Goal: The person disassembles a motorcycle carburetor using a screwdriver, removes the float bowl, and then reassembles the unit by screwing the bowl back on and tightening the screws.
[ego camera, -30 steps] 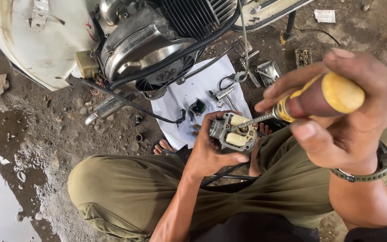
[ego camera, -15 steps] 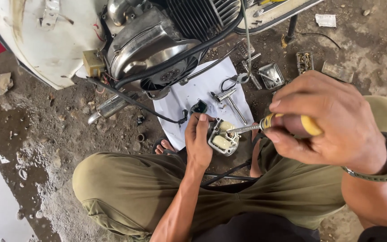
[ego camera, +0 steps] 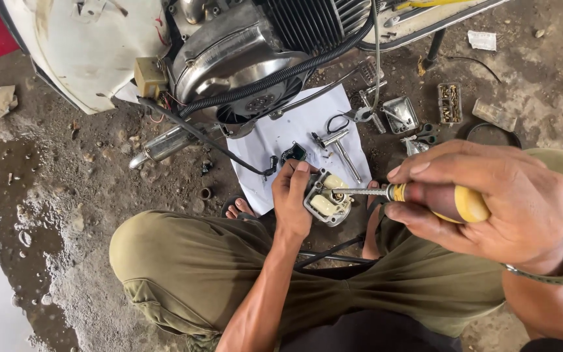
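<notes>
A person squats on a dirty concrete floor (ego camera: 53, 215), seen from above. The left hand (ego camera: 292, 195), at the centre of the view, has its fingers closed around a small metal carburetor body (ego camera: 327, 197) with pale floats showing. The right hand (ego camera: 490, 202), at three o'clock, has its fingers wrapped tight on a screwdriver (ego camera: 425, 195) with a yellow and dark handle, whose tip touches the carburetor. At twelve o'clock sits a scooter engine (ego camera: 249, 58). Just beyond the carburetor, a white sheet of paper (ego camera: 294, 130) on the floor carries loose metal parts (ego camera: 337, 140).
</notes>
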